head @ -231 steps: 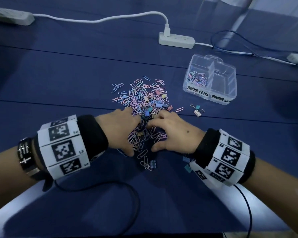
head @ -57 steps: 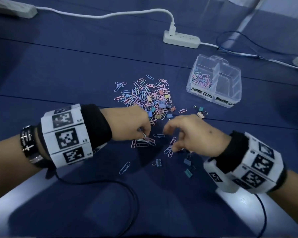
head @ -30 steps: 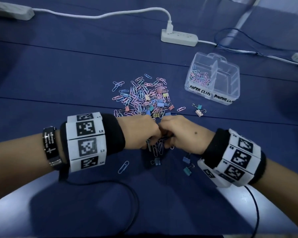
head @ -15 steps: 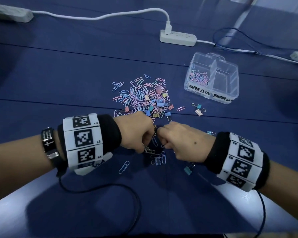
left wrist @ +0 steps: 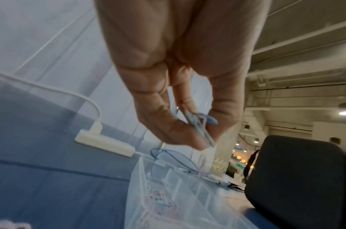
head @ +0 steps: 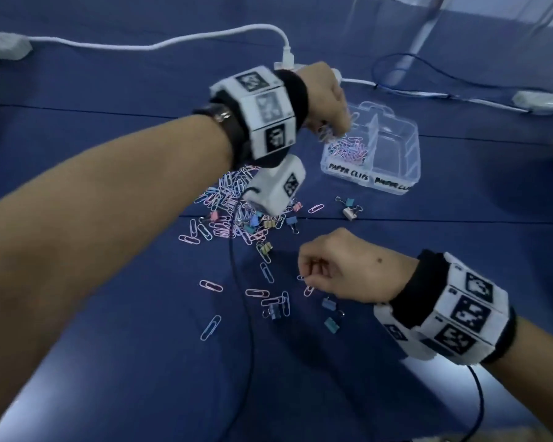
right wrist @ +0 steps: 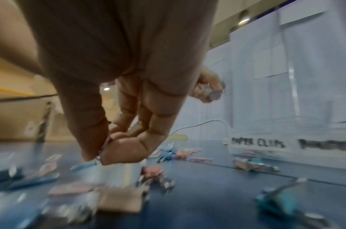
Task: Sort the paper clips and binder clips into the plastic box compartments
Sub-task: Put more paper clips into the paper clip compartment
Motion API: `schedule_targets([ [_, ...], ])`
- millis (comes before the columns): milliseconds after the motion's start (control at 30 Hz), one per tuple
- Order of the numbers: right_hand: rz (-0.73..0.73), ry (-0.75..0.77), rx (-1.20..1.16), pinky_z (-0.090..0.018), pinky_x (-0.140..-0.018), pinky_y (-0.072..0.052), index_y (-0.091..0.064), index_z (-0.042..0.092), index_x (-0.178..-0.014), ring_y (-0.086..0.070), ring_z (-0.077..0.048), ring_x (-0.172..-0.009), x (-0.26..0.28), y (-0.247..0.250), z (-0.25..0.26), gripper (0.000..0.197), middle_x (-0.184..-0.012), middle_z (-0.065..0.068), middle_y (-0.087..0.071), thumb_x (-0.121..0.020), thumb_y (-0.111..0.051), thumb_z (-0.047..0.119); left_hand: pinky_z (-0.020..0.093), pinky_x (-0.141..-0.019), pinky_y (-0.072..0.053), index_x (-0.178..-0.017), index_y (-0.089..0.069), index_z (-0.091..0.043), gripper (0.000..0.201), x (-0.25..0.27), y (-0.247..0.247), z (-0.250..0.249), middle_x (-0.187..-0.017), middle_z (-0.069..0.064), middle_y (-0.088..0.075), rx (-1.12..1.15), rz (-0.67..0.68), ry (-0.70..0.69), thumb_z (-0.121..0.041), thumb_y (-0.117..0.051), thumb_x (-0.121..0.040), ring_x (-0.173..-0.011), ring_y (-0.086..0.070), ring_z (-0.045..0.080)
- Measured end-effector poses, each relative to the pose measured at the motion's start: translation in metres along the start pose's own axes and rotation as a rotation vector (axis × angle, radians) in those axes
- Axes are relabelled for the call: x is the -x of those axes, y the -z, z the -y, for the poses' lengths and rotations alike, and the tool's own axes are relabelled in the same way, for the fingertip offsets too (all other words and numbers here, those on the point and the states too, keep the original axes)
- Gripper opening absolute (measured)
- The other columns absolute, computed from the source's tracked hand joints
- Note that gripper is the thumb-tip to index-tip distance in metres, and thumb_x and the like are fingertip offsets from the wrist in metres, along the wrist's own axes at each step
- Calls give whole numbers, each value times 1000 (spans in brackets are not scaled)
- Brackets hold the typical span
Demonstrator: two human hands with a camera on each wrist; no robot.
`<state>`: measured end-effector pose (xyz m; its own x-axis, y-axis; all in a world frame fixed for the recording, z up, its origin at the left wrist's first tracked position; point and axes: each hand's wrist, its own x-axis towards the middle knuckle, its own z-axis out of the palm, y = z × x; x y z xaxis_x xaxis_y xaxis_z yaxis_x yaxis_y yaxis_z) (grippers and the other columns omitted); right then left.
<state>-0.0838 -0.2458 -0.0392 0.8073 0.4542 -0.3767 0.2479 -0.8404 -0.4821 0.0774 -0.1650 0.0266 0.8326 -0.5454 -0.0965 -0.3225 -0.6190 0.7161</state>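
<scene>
My left hand (head: 331, 124) hovers over the left compartment of the clear plastic box (head: 396, 184) and pinches a small bunch of paper clips (left wrist: 199, 125) between thumb and fingers. That compartment, labelled "PAPER CLIPS", holds pink and blue paper clips (head: 348, 151). The right compartment (head: 393, 145) looks bare. My right hand (head: 307, 275) stays low over the blue table and pinches a thin paper clip (right wrist: 100, 152) with thumb and forefinger. The mixed pile of clips (head: 237, 215) lies between the hands, partly hidden by my left wrist.
Loose binder clips (head: 331, 323) lie by my right hand, two more binder clips (head: 348, 212) in front of the box. A white cable (head: 157, 44) runs across the far table. A black cable (head: 246, 314) crosses the near table. A black chair (left wrist: 297, 178) stands beyond the box.
My left hand has risen from beside the right hand and swung forward and right to above the box, carrying paper clips. The right hand has stayed low near the loose clips.
</scene>
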Motion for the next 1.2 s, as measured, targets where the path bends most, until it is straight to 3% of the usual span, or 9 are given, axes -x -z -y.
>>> schedule_targets([
  [167,-285,-74,-196,-15,-60,-46,-66,14,-74,-55,-3,-60,27,32,-24,6,-66,5,-63,-76,-71,11,27,-84,-53,-95,-69,-8,18,-47,-40,-1,-89,4,-68,-6,-54,71,-12,-69,-77,-81,-61,15],
  [367,-620,-164,-367,-16,-52,-47,-65,14,-69,-51,-10,-50,28,72,-56,13,-58,-2,-58,-72,-73,4,24,-91,-46,-106,-67,0,25,-53,-62,4,-117,11,-67,-66,-120,49,-16,-56,-90,-109,-61,22],
  [467,-745,-191,-405,-14,-50,-47,-67,3,-77,-52,-3,-40,16,89,-68,9,-44,7,-61,-71,-73,2,21,-88,-47,-108,-69,-4,24,-48,-58,4,-113,11,-69,-52,-94,7,-9,-58,-87,-104,-63,19],
  [600,-844,-205,-389,-9,-47,-48,-67,4,-80,-52,2,-35,-8,105,-80,11,-38,13,-58,-71,-74,3,27,-77,-57,-96,-73,-2,26,-42,-52,7,-82,10,-69,-13,-137,-2,9,-60,-76,-64,-60,11],
  [733,-867,-267,-338,-8,-43,-45,-65,5,-73,-50,3,-32,-40,114,-88,7,-35,13,-56,-73,-70,0,21,-64,-50,-98,-70,-7,19,-13,-32,8,-69,-4,-61,-190,-25,-58,-5,-61,-82,-52,-55,1],
  [833,-866,-316,-266,-11,-50,-45,-60,16,-59,-49,8,-34,-63,112,-97,22,-51,6,-56,-74,-68,3,22,-66,-49,-99,-68,-16,17,40,-9,21,-85,-3,-66,-383,216,-87,-19,-66,-82,-55,-58,1],
  [967,-849,-345,-147,-9,-61,-46,-71,2,-86,-52,14,-46,-74,107,-99,12,-70,-8,-64,-80,-64,10,23,-74,-50,-89,-61,-31,18,127,4,48,-85,-10,-65,-462,452,25,-27,-72,-75,-70,-59,2],
  [1100,-752,-380,-3,-15,-67,-29,-66,-5,-103,-60,-29,-101,-67,102,-78,27,-109,-19,-67,-91,-49,13,24,-91,-43,-111,-49,-35,47,185,-9,67,-101,-14,-43,-583,571,120,-41,-73,-71,-95,-48,6],
  [1200,-769,-310,27,-8,-65,-33,-65,-1,-104,-59,-28,-101,-59,93,-57,23,-110,-16,-67,-89,-50,8,25,-99,-38,-123,-35,-34,66,200,-24,78,-112,-12,-29,-660,579,103,-49,-71,-69,-110,-34,8],
])
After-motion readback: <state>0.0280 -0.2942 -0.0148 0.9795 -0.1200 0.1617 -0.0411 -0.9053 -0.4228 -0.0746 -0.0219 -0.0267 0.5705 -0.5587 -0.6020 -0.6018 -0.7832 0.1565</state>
